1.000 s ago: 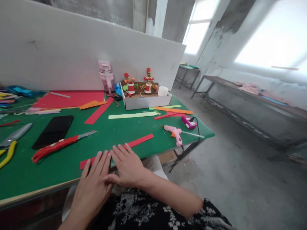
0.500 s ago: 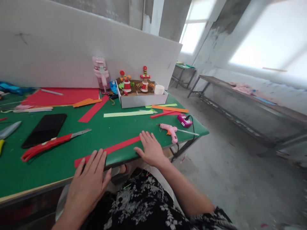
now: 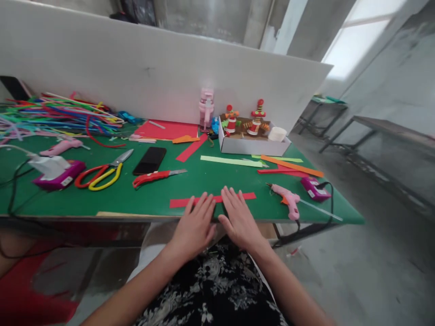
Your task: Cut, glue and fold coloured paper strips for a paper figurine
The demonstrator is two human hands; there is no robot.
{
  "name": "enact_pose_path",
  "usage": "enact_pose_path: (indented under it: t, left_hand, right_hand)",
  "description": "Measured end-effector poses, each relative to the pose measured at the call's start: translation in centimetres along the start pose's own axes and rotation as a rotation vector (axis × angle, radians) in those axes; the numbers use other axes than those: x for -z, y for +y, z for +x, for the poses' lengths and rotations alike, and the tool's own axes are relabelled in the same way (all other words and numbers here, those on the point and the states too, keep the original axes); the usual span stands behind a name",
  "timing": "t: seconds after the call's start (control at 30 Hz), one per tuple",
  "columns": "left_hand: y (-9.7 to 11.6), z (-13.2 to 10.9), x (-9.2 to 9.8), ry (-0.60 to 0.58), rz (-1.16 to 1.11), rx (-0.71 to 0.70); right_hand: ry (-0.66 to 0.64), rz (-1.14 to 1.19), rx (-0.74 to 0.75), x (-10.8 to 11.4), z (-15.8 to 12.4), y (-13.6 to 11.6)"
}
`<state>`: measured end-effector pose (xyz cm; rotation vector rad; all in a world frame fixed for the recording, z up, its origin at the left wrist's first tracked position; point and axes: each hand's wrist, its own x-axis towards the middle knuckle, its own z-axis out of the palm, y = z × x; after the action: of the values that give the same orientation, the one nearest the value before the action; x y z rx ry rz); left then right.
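Observation:
A long red paper strip (image 3: 176,203) lies along the front edge of the green table (image 3: 159,197). My left hand (image 3: 195,223) rests flat on the table edge with its fingers spread, the fingertips over the strip. My right hand (image 3: 239,218) lies flat beside it, fingers stretched out onto the strip's right part. Neither hand holds anything. A red-handled knife (image 3: 154,176) and a black phone (image 3: 150,160) lie just beyond the strip. To the right of my right hand is a pink glue gun (image 3: 287,200).
Red and yellow scissors (image 3: 100,172), a magenta box (image 3: 59,175) and a heap of coloured pipe cleaners (image 3: 54,115) lie at the left. A white box with small figures (image 3: 253,138), a pink bottle (image 3: 206,107) and loose paper strips (image 3: 234,161) sit behind. A white board (image 3: 136,68) backs the table.
The view has swung to the left, bringing the scissors and pipe cleaners into sight. My right hand has slid back left along the strip to lie next to my left hand.

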<state>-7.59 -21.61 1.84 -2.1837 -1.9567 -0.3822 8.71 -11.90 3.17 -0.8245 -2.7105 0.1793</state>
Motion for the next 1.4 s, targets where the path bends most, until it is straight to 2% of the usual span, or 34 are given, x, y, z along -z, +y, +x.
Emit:
enact_pose_path:
  t: [0.1, 0.2, 0.3, 0.43, 0.63, 0.73, 0.87, 0.97, 1.03, 1.1, 1.2, 1.27, 1.33, 1.4]
  left_hand:
    - [0.8, 0.9, -1.2, -0.036, -0.006, 0.012]
    - [0.2, 0.3, -1.6, -0.009, 0.026, 0.105]
    - [-1.8, -1.5, -1.0, 0.020, 0.078, 0.219]
    - [-4.4, -4.0, 0.3, 0.049, 0.135, 0.295]
    - [-4.9, -4.6, 1.2, 0.069, 0.148, 0.321]
    - [-5.6, -4.6, 1.6, 0.045, 0.089, 0.334]
    - [-8.5, -5.8, 2.8, -0.012, -0.069, 0.371]
    - [-10.1, -6.5, 4.0, 0.113, -0.134, 0.432]
    - [-9.5, -6.2, 4.5, 0.229, -0.115, 0.445]
    - [-7.5, -4.9, 4.3, 0.263, -0.089, 0.380]
    - [-3.5, -1.8, 2.8, 0.150, -0.054, 0.197]
    - [-1.3, 0.1, 1.2, 0.061, -0.015, 0.120]
    - [0.0, 1.3, -0.2, 0.001, 0.007, 0.083]
    - [0.2, 1.8, -1.2, -0.016, 0.014, 0.085]
  right_hand:
    - [-0.111, 0.003, 0.004, -0.9, 0.7, -1.3]
    - [-0.118, -0.008, -0.024, -1.6, 0.9, -1.4]
    - [-0.100, -0.007, -0.035, -1.8, 0.8, -1.1]
    - [-0.109, -0.003, -0.059, -1.7, 0.7, -1.2]
    - [-0.096, 0.015, -0.061, -1.5, 1.0, -1.6]
    - [-0.077, 0.006, -0.096, -1.2, 0.9, -0.5]
    - [-0.001, -0.111, -0.318, 0.0, -0.6, 2.9]
    - [0.066, -0.172, -0.417, 1.0, -2.0, 4.9]
    - [0.098, -0.147, -0.378, 1.3, -2.1, 4.9]
    - [0.095, -0.095, -0.284, 1.3, -1.3, 3.7]
    - [-0.005, -0.035, -0.142, 0.7, 0.8, 1.1]
    - [-0.093, -0.023, -0.098, 0.2, 2.0, -0.2]
    - [-0.151, -0.033, -0.084, -0.2, 2.6, -0.6]
    - [-0.168, -0.055, -0.091, -0.2, 2.3, -0.2]
